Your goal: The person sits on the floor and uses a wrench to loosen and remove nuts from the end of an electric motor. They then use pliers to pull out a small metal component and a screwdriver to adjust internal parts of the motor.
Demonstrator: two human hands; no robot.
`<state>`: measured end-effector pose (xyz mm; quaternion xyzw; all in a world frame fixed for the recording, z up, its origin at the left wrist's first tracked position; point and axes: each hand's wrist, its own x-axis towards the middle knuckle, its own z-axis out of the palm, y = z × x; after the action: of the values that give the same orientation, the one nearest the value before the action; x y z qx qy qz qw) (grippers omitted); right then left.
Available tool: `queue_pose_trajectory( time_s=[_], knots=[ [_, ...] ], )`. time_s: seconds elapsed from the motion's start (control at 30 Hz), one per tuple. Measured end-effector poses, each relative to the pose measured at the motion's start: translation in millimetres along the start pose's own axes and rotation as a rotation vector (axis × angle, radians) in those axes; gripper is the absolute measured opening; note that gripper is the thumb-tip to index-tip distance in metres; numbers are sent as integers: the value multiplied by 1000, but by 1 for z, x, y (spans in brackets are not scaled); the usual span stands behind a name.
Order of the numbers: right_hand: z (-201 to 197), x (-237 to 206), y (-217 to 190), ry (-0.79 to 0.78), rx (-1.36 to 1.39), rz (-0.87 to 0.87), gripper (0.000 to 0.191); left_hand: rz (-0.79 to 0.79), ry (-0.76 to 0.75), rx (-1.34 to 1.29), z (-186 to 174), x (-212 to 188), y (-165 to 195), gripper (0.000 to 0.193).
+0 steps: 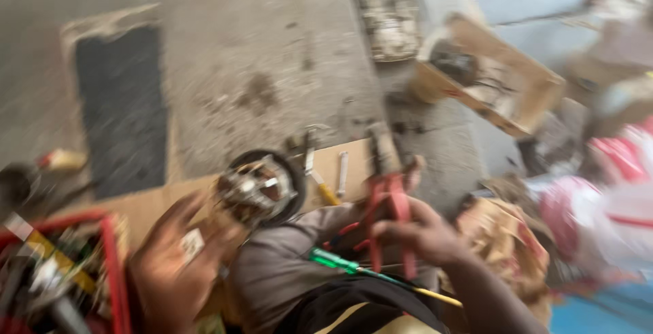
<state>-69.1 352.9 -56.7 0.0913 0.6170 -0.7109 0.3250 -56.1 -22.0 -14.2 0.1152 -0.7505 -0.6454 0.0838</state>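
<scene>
The picture is blurred by motion. My right hand grips red-handled pliers above my knee. A green-handled screwdriver lies across my lap. My left hand hovers low at the left with fingers spread, a small pale piece against its palm; whether it holds that piece is unclear. Just beyond it a round electric motor with a black rim rests on a cardboard sheet.
A red crate full of tools sits at the lower left. A dark mat lies on the concrete floor. A brown cardboard box with parts stands at the back right, with red-and-white bags to its right.
</scene>
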Motion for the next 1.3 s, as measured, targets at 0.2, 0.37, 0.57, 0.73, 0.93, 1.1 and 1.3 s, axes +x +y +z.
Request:
queue_pose_trajectory(
  time_s=[0.2,0.37,0.57,0.73,0.93,1.1,1.3],
  knots=[
    [-25,13,33,268,410,-41,34,283,-46,391,31,10,-10,81],
    [-25,2,44,243,224,95,32,331,-77,481,44,19,-14,92],
    [-21,5,37,139,573,-58,24,340,-95,479,47,20,-33,96],
    [-7,8,55,34,388,-54,18,381,-84,424,49,18,-33,96],
    [10,8,35,-174,152,-52,19,376,-144,388,42,19,-41,83],
    [52,5,11,-503,358,-9,27,355,-110,321,40,17,-48,76],
    [87,8,18,-738,605,159,33,378,-7,294,49,15,-50,66]
  ],
)
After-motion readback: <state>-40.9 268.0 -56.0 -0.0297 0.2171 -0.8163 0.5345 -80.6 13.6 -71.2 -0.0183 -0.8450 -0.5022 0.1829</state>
